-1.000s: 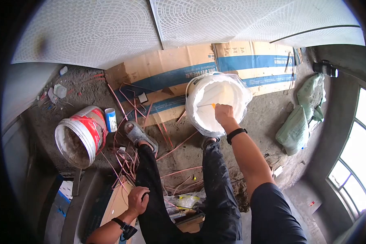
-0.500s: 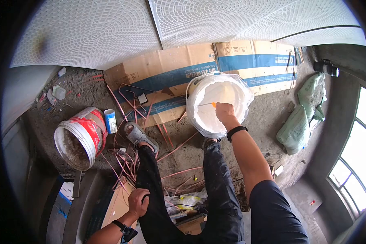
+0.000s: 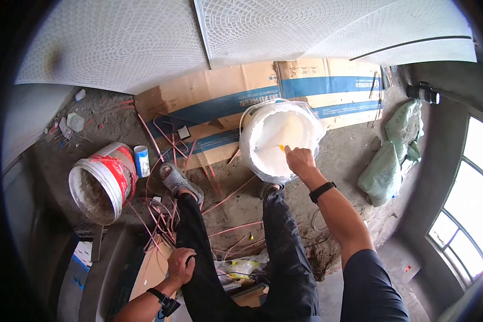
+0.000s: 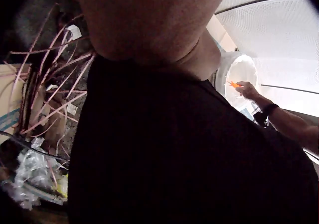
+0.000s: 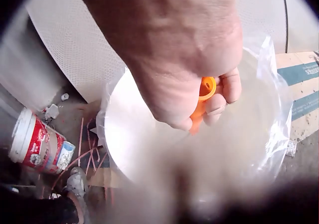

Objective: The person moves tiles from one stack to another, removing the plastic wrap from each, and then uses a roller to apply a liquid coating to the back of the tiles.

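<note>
My right hand (image 3: 301, 161) grips an orange-handled putty knife (image 5: 197, 121) over the mouth of a white bucket (image 3: 246, 142). The bucket has a clear plastic liner folded over its rim and pale white paste (image 3: 271, 162) inside. A thin grey line, the blade seen nearly edge-on, runs left from the handle across the paste. In the right wrist view, the handle's ringed end shows between the fingers and palm. My left hand (image 3: 181, 265) rests on my left thigh with nothing held; the thigh fills much of the left wrist view.
A red and white bucket (image 3: 123, 174) lies tipped on the left, beside a blue and white can (image 3: 141, 162). Pink strips (image 3: 163, 214) tangle near my left foot. Flattened cardboard (image 3: 214, 86) lies behind the white bucket, green sacks (image 3: 383, 172) to the right. Patterned white panels (image 3: 118, 43) stand beyond.
My right hand has shifted right and toward me with the putty knife. The head view has turned slightly, so the scene sits a little further left. My left hand stays on the thigh.
</note>
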Available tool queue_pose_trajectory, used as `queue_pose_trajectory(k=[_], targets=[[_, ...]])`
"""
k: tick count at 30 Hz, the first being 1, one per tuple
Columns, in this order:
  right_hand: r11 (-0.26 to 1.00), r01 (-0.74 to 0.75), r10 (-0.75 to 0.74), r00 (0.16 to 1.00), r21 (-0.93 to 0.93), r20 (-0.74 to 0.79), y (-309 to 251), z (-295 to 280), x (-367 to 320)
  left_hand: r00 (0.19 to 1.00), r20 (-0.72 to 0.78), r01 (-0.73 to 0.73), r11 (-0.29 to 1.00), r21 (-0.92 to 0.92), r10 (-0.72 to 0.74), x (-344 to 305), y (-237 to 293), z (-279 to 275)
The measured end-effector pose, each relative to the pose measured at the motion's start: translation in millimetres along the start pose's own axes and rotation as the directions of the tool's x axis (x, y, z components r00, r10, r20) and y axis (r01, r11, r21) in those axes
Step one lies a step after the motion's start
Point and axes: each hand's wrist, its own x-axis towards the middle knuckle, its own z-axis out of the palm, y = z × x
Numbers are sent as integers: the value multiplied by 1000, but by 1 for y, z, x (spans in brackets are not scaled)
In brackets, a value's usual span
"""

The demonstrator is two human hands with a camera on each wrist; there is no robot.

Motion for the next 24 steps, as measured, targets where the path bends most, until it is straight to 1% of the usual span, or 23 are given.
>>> queue_pose_trajectory(k=[1, 3, 4, 6, 7, 8, 10, 11, 12, 14, 15, 17, 21, 23, 24], targets=[[1000, -2, 2, 1000, -5, -1, 4, 0, -1, 1000, -2, -3, 1000, -4, 3, 0, 0, 1], [998, 57, -58, 997, -19, -55, 8, 0, 0, 1000, 7, 6, 1000, 19, -6, 0, -2, 2], [998, 58, -59, 997, -18, -56, 9, 0, 4, 1000, 7, 8, 1000, 21, -8, 0, -2, 3], [997, 76, -77, 995, -14, -63, 9, 2, 22, 1000, 20, 17, 1000, 11, -17, -1, -6, 2], [997, 72, -73, 993, -16, -93, 8, 12, 34, 999, 23, 22, 1000, 16, -22, 1, -3, 1], [997, 74, -74, 993, -8, -90, 8, 21, 45, 1000, 12, 20, 1000, 15, -20, 2, -1, -1], [991, 135, -128, 976, 26, -176, 3, 25, 60, 1000, 7, 24, 1000, 18, -24, 2, 1, -2], [993, 116, -111, 985, 31, -133, -1, 27, 64, 1000, 5, 20, 1000, 16, -21, 3, 0, -2], [993, 118, -112, 985, 33, -131, -2, 35, 68, 1000, 0, 15, 1000, 13, -15, 4, 0, -1], [996, 57, -48, 989, 64, -141, -2, 49, 74, 1000, 1, 19, 1000, 13, -19, 4, 0, 1], [996, 56, -47, 989, 66, -139, 0, 50, 73, 1000, 2, 21, 1000, 14, -21, 4, 0, 2], [998, -3, 4, 1000, 68, -13, 5, 48, 73, 1000, 4, 19, 1000, 12, -19, 5, 2, 1], [996, 1, 0, 1000, 86, -9, 7, 47, 64, 1000, -8, 7, 1000, 4, -7, 6, 3, 2], [994, -49, 45, 998, 100, 44, 1, 39, 52, 1000, 2, 16, 1000, 15, -16, 5, 5, 3], [994, -51, 47, 998, 93, 44, 1, 36, 45, 1000, 2, 22, 1000, 21, -22, 6, 7, 4]])
